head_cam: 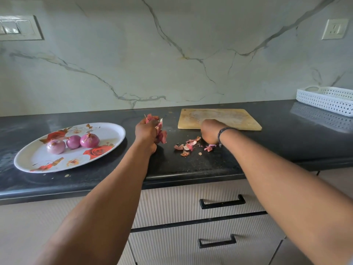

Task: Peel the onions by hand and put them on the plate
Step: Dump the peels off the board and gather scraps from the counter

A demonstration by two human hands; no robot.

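Three peeled purple onions (73, 141) sit side by side on the oval flowered plate (107, 131) at the left of the black counter. To the plate's right, my left hand (146, 131) grips a bunch of reddish onion skins (160, 131) that stick out above and beside the fingers. My right hand (209, 131) rests curled on the counter in front of the cutting board, its fingers hidden from view. Loose onion peels (188, 146) lie scattered on the counter between my two hands.
A wooden cutting board (229, 117) lies bare behind my right hand. At the far right stands a white perforated tray (324, 100). The counter's front edge (191, 176) runs above drawers with black handles. Behind everything rises a marble wall.
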